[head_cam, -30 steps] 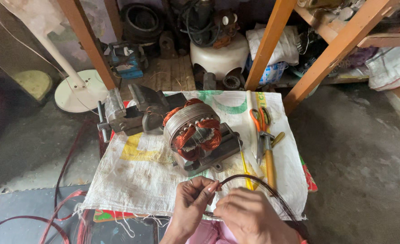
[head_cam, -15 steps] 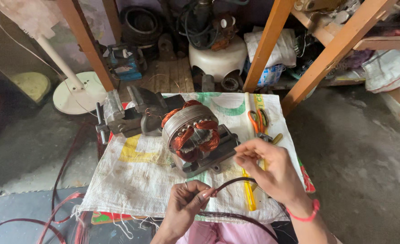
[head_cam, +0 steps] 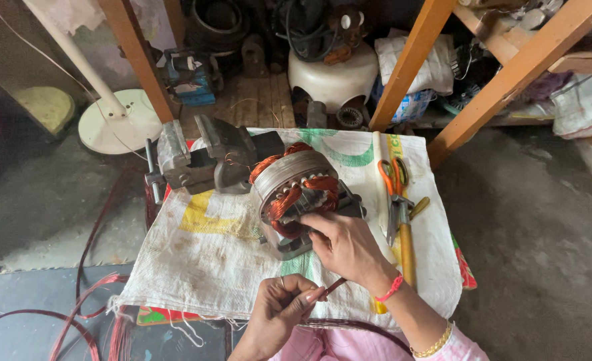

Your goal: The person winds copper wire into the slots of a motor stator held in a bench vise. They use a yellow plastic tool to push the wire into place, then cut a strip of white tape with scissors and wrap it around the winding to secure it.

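Fingers (head_cam: 319, 230) of the right hand (head_cam: 346, 247) curl narrowly down onto the near edge of the motor stator (head_cam: 296, 197), their tips touching its copper windings; whether they pinch anything there I cannot tell. That hand reaches forward from the lower right, palm down, wrist bent, with 1 red thread band and 1 gold bangle on the forearm. Lower down, the left hand (head_cam: 279, 314) sits close to the body, thumb and forefinger pinched shut on a thin reddish wire (head_cam: 333, 287) that runs up toward the right wrist. 1 stator lies tilted in the middle of a white woven sack (head_cam: 196, 261), which covers the low table and bears a yellow printed patch at left and green curved print at the far edge. 1 grey bench vise (head_cam: 206, 157) stands just left of the stator, touching it or nearly so. To the right lie 1 pair of orange-handled scissors (head_cam: 393, 175), 1 pair of pliers (head_cam: 397, 214) and 1 yellow-handled tool (head_cam: 407, 251), close together in a line. Loops of red wire (head_cam: 75, 314) trail over the floor at lower left. Behind the table, 1 blue box (head_cam: 189, 77) sits among clutter, with 1 white round fan base (head_cam: 119, 120) to its left and 1 white bag with blue print (head_cam: 413, 103) under the wooden frame.
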